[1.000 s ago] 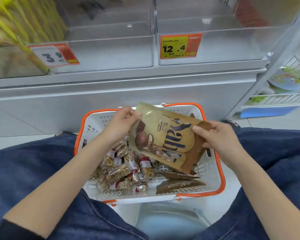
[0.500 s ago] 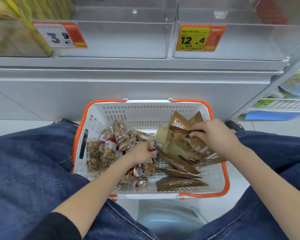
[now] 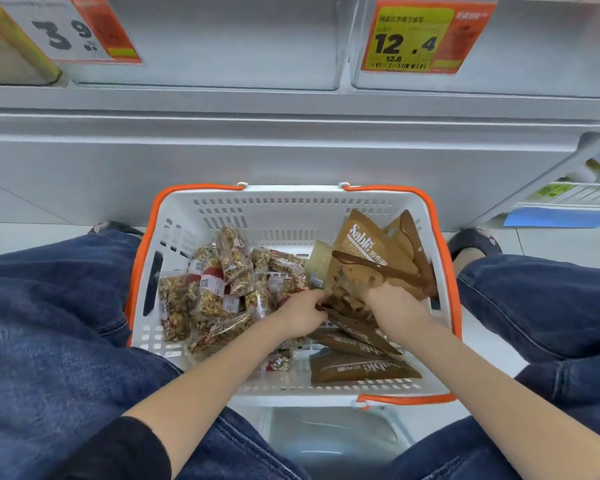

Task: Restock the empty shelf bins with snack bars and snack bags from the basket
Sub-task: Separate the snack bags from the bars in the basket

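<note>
Both hands have dropped back into the basket point(image 3: 291, 209): right hand point(image 3: 397, 306) grips upright snack bags point(image 3: 371, 261), left hand point(image 3: 300, 315) pinches their lower edge; bins point(image 3: 222, 39) unfilled.

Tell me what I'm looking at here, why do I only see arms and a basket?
The camera sits on a person's head and looks down, so you see only their arms and their blue-jeaned legs. Between the legs stands a white plastic basket with an orange rim. Its left side holds clear-wrapped nutty snack bars; its right side holds brown snack bags printed "Sablé". Both hands are down among the bags: the left hand and the right hand have fingers curled into the pile, gripping bags. Above are clear plastic shelf bins with two price tags, one reading 3.9, one 12.4. The bin sections in view look empty.
</note>
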Motion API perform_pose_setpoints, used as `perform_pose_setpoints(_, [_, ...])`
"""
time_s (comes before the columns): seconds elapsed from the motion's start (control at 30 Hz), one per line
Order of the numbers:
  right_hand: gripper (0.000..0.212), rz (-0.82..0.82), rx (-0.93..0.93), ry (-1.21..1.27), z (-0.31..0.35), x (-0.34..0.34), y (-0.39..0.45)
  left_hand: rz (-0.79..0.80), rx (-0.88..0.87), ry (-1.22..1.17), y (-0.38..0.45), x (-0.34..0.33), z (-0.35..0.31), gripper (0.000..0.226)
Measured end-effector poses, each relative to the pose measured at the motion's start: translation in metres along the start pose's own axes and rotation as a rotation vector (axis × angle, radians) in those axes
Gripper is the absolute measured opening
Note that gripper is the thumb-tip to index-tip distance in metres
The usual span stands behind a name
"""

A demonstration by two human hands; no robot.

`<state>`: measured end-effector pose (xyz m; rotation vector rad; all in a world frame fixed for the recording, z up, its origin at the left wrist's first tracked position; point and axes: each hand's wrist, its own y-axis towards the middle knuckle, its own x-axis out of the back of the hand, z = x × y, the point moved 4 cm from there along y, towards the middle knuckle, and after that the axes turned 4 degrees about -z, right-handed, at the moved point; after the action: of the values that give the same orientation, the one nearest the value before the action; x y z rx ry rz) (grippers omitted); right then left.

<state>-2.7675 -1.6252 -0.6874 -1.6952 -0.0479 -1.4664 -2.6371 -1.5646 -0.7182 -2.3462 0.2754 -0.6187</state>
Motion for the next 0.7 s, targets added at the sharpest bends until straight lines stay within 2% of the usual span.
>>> perform_pose_setpoints(0.13, [0.029, 0.054, 0.027, -0.004, 0.010, -0.014, 0.004, -0.048, -0.006, -0.007, 0.002, 0.000, 0.004, 0.048])
perform_pose_setpoints(0.27, [0.029, 0.042, -0.035, -0.004, -0.001, -0.003, 0.010, 0.052, 0.051, -0.237, -0.003, -0.006, 0.005, 0.075])
perform_pose_setpoints(0.33, [0.027, 0.053, -0.049, 0.016, -0.007, 0.001, 0.013, 0.076, 0.056, -0.310, -0.011, 0.000, 0.007, 0.080])
perform_pose_setpoints(0.4, [0.030, 0.092, -0.052, 0.099, -0.009, 0.007, 0.016, 0.023, 0.040, -0.280, -0.020, 0.015, 0.012, 0.074])
perform_pose_setpoints(0.43, [0.041, 0.106, -0.047, 0.176, -0.008, 0.012, 0.018, -0.039, 0.032, -0.238, -0.025, 0.027, 0.017, 0.069])
perform_pose_setpoints(0.5, [0.058, 0.042, -0.013, 0.358, -0.002, 0.031, 0.025, -0.204, 0.066, -0.146, -0.035, 0.050, 0.036, 0.058])
perform_pose_setpoints(0.53, [0.060, -0.024, 0.011, 0.437, 0.002, 0.043, 0.030, -0.287, 0.094, -0.113, -0.040, 0.062, 0.047, 0.052])
perform_pose_setpoints(0.63, [0.045, -0.181, 0.025, 0.570, 0.001, 0.063, 0.054, -0.403, 0.126, -0.120, -0.052, 0.082, 0.071, 0.034])
perform_pose_setpoints(0.7, [0.031, -0.211, -0.050, 0.531, -0.015, 0.061, 0.071, -0.409, 0.106, -0.112, -0.059, 0.085, 0.075, 0.030])
